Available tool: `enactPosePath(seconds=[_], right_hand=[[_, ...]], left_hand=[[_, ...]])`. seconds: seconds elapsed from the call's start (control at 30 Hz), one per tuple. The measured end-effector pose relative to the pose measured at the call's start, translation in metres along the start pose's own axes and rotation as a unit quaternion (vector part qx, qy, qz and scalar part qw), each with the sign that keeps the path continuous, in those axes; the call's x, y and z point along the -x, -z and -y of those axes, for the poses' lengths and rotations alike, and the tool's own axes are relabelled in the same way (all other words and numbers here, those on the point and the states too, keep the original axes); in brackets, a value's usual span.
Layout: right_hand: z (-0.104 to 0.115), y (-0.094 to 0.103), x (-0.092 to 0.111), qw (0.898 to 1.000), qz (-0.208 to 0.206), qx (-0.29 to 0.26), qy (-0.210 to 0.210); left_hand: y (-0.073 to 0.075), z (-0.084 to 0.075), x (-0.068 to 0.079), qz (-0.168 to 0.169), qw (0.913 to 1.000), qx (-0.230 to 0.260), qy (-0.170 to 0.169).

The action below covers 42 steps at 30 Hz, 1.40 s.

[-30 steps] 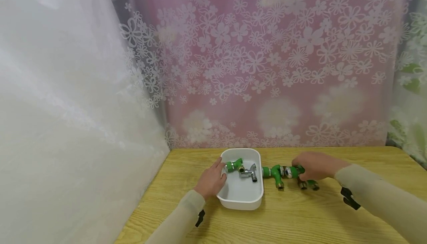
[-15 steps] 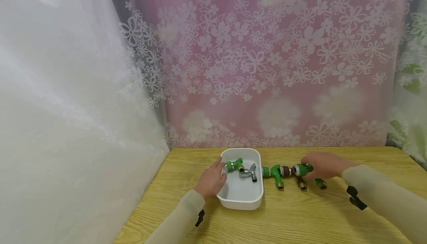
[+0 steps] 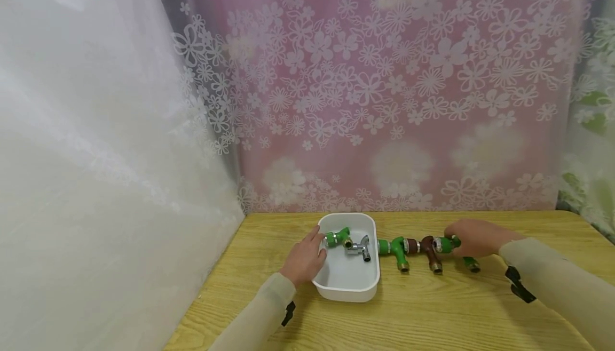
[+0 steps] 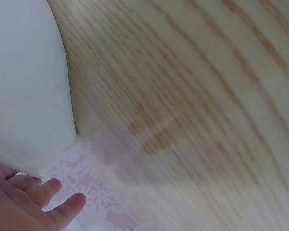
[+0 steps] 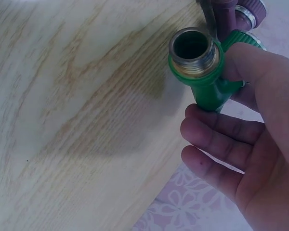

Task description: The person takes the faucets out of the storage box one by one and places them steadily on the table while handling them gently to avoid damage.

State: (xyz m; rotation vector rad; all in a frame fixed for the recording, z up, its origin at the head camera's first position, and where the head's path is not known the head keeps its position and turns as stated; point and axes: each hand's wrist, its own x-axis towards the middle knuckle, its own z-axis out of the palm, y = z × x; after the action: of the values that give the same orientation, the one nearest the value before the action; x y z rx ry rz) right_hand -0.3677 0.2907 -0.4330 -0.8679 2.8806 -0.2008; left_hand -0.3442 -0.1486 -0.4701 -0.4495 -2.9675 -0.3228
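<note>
The right hand (image 3: 473, 238), fingers half-curled, grips a green tap (image 5: 209, 90); the left hand (image 3: 302, 259), fingers loosely extended, touches a white tray (image 3: 348, 295); between them lies a brown tap (image 3: 429, 247), more exposed since the green one shifted right

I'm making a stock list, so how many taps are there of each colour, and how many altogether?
Green: 3 (first green tap in the white tray, second green tap beside it, third green tap in the right hand's grip)
Brown: 1 (brown tap on the table)
Silver: 1 (silver tap in the tray)
Total: 5
</note>
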Motion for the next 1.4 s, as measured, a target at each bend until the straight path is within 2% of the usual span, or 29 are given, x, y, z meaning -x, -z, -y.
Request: enactPosePath(seconds=[0.27,0.57,0.97,1.4], right_hand=[[-0.002,-0.003,-0.002,1.0,0.011,0.008,-0.019],[-0.005,-0.01,-0.004,1.0,-0.001,0.019,-0.022],[-0.004,-0.012,-0.005,0.999,-0.006,0.017,-0.036],[-0.006,-0.016,-0.007,0.999,-0.008,0.036,-0.03]], left_hand=[[0.001,0.001,0.0,-0.007,0.9998,-0.008,-0.017],[0.002,0.0,0.003,0.0,1.0,-0.004,-0.007],[-0.002,0.002,-0.001,-0.009,0.9999,-0.002,-0.009],[0.0,0.001,-0.001,0.001,1.0,-0.005,-0.007]])
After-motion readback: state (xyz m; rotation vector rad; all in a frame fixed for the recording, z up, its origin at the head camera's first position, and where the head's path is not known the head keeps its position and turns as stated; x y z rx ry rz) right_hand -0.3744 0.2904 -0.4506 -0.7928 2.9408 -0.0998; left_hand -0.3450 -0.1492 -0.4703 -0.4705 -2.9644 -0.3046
